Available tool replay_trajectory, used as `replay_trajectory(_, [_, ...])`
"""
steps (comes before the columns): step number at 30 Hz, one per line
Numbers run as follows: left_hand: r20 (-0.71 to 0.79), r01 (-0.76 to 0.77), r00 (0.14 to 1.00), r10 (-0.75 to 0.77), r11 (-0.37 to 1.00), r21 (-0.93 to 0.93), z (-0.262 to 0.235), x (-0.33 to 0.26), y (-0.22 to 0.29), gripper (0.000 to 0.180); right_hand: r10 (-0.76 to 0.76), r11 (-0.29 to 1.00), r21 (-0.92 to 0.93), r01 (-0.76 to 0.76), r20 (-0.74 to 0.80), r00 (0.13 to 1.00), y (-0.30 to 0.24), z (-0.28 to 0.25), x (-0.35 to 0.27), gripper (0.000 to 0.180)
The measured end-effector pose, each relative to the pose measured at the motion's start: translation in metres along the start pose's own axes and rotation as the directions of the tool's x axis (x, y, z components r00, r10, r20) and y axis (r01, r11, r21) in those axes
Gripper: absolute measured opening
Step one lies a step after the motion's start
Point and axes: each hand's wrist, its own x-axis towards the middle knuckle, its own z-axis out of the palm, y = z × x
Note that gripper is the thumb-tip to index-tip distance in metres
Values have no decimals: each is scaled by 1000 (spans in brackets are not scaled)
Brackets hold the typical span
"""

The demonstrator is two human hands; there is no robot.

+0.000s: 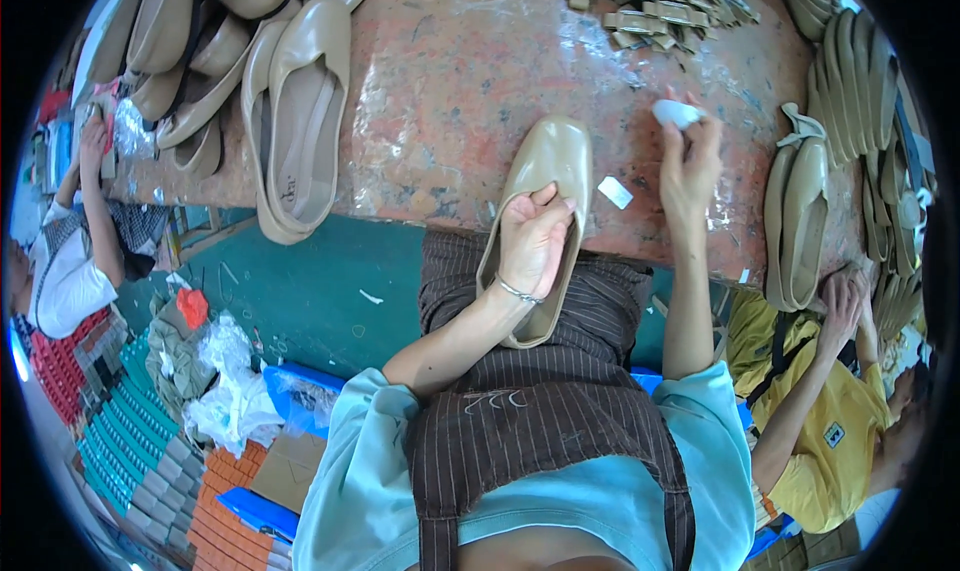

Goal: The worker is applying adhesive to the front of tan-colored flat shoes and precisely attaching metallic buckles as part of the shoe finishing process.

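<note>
A glossy beige flat shoe (550, 151) rests toe-forward over the near edge of the worktable. My left hand (533, 243) is closed on it, with the fingers in the opening and the thumb near the vamp. To its right, above the table, my right hand (692, 166) grips a small white rounded thing (677, 113) between thumb and fingers; its kind is not clear. A small white paper piece (615, 192) lies on the table between the shoe and my right hand.
Paired beige shoes (300, 131) crowd the table's left side. Several beige bow trims (670, 11) are heaped at the far right. More shoes (800, 211) line the right edge, where a person in yellow (830, 411) works. Another person (75, 271) is at left.
</note>
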Motion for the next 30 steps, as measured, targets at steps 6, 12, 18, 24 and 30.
replay_trajectory(6, [92,-46,994,54,995,-87,-5,-1,-2,16,-56,994,98,57,-7,998,11,-1,4,28])
replay_trajectory(12, [50,9,999,-8,1000,-15,-1,-1,3,15,-451,868,-282,408,-106,886,15,-18,93,26])
replay_trajectory(18, [59,-13,998,16,998,-65,-5,2,-1,13,-583,706,-416,574,120,804,19,-8,134,26])
replay_trajectory(24, [41,26,999,-23,996,-82,3,1,6,16,-546,739,-374,560,154,823,24,-7,133,21])
replay_trajectory(30, [94,24,996,-11,990,-140,-3,3,3,16,-579,735,-311,603,176,796,27,-7,131,20])
